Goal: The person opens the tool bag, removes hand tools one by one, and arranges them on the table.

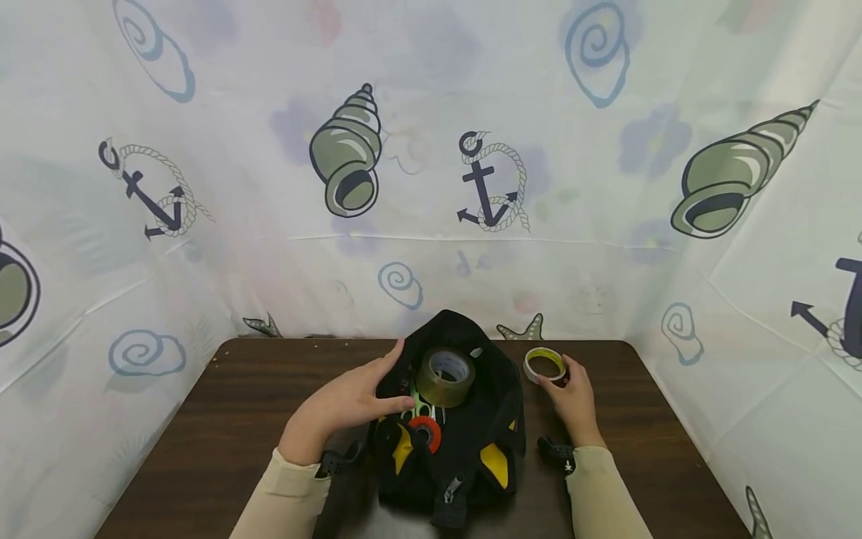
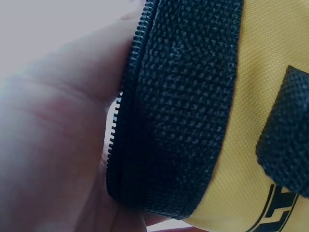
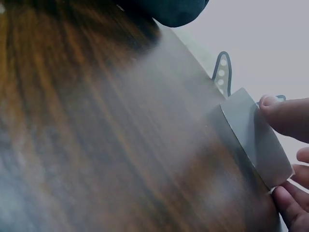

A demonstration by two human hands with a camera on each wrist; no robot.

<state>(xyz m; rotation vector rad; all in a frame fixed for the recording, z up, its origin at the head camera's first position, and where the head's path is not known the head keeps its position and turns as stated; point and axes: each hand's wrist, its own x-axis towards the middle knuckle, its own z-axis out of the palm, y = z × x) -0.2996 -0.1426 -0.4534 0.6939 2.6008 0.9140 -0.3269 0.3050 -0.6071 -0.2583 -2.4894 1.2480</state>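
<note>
A black bag with yellow patches point(image 1: 471, 460) stands unzipped on the table. My left hand point(image 1: 340, 408) grips the left side of its opening, and the left wrist view shows fingers at the zipper edge point(image 2: 124, 96). Inside the bag are a large roll of brown packing tape point(image 1: 443, 393), green-handled scissors point(image 1: 420, 409) and a red tape roll point(image 1: 435, 436). To the right of the bag, my right hand point(image 1: 577, 408) pinches a whitish tape roll with a yellow inner ring point(image 1: 542, 352). In the right wrist view, the roll's outer side point(image 3: 258, 140) sits between thumb and fingers.
Dark wood-grain table point(image 1: 269, 389) spreads under everything, its back edge just behind the tape roll. A white curtain point(image 1: 431, 277) printed with shells and anchors hangs behind and on both sides. A zipper pull point(image 1: 453, 488) lies at the bag's near end.
</note>
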